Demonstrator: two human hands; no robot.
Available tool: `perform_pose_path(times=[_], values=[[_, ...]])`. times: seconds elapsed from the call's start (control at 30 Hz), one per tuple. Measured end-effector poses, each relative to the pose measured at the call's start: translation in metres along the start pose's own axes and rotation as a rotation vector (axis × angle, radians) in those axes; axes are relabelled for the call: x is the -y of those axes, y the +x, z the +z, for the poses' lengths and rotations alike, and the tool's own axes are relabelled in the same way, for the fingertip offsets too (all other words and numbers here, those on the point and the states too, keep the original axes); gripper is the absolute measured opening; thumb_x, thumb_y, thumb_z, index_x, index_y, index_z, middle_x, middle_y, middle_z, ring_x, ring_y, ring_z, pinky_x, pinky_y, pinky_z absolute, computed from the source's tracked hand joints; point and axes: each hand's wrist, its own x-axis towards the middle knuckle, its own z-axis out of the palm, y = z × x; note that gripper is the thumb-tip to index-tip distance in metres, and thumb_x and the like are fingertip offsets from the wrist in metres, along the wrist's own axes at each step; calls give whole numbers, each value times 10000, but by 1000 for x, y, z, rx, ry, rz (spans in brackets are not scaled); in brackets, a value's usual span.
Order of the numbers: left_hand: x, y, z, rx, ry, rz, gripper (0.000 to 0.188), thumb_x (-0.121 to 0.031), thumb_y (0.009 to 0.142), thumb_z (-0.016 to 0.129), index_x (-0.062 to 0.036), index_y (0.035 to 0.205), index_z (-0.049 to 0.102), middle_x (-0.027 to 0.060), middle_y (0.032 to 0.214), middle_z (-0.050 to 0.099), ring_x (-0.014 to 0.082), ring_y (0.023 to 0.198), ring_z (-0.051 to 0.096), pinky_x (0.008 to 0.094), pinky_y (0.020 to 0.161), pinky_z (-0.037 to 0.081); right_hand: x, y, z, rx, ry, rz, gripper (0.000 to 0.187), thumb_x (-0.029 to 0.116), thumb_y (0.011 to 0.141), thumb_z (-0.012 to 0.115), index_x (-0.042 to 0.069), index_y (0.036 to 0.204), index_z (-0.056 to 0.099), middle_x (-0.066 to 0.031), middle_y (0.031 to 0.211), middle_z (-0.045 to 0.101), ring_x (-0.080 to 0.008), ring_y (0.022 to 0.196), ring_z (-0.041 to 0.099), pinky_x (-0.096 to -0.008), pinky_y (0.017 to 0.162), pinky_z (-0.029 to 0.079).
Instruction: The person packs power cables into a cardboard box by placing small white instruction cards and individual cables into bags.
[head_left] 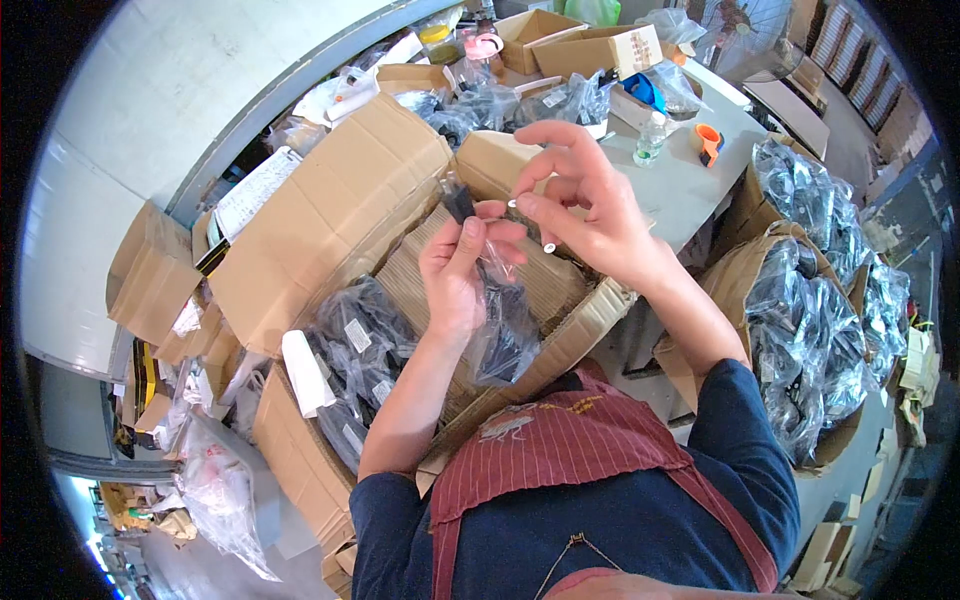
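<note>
My left hand (458, 275) is closed around a clear plastic bag (508, 335) with a black item inside, hanging below the fingers. A slim black piece (456, 199) sticks up past its thumb. To the right, my right hand (590, 210) is raised with thumb and fingers curled together. At its thumb tip shows a small white piece (513, 204), and a small white round end (549, 248) shows below the fingers; their kind is too small to tell. Under both hands stands an open cardboard box (565, 325) with corrugated cardboard (425, 255) inside.
Bagged black items (365, 325) and a white roll (306, 372) lie in the box's left part. On the grey table stand a plastic bottle (650, 140) and an orange tape dispenser (708, 144). Boxes of bagged black items (805, 340) stand at right. A fan (738, 35) is at the back.
</note>
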Motion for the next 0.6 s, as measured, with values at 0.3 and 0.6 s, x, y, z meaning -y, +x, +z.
perform_pose_path(times=[0.3, 0.6], values=[[3, -5, 11, 141, -51, -132, 427, -369, 1039, 498, 19, 966, 661, 133, 731, 679, 192, 524, 631, 271, 427, 443, -8, 10, 6, 21, -376, -300, 498, -27, 882, 628, 41, 1339, 444, -39, 916, 632, -80, 634, 611, -241, 544, 466], [6, -4, 8, 162, 4, -130, 424, -385, 1039, 498, -5, 932, 652, 110, 660, 645, 178, 493, 610, 253, 416, 415, -11, 8, 12, -35, -596, -419, 441, -25, 834, 668, 33, 1249, 529, -64, 863, 665, -184, 617, 651, -298, 551, 512]])
